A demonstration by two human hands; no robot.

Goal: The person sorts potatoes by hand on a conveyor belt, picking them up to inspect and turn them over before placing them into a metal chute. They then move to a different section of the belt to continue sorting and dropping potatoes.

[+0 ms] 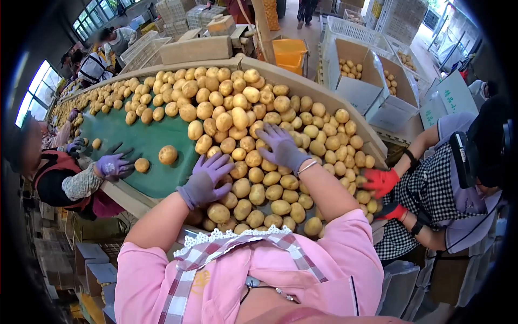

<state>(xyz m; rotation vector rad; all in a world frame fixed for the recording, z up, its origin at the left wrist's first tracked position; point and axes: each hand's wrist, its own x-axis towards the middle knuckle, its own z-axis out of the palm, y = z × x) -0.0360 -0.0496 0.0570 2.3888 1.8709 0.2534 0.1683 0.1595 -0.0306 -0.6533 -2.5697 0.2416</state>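
Note:
Many potatoes (240,117) lie heaped on the sorting table in front of me. My left hand (206,181), in a purple and grey glove, rests on the near left edge of the heap with its fingers spread. My right hand (283,148), gloved the same way, lies palm down on potatoes nearer the middle, fingers apart. Neither hand is closed round a potato. What is under the palms is hidden. Left of my left hand, a single potato (168,155) sits on the green belt (135,175).
A co-worker's purple-gloved hand (113,164) is by a small potato (142,164) at the left. On the right, another person's red-gloved hand (381,182) touches the heap. A raised wooden rim (324,96) borders the far side; cardboard boxes (359,81) with potatoes stand beyond.

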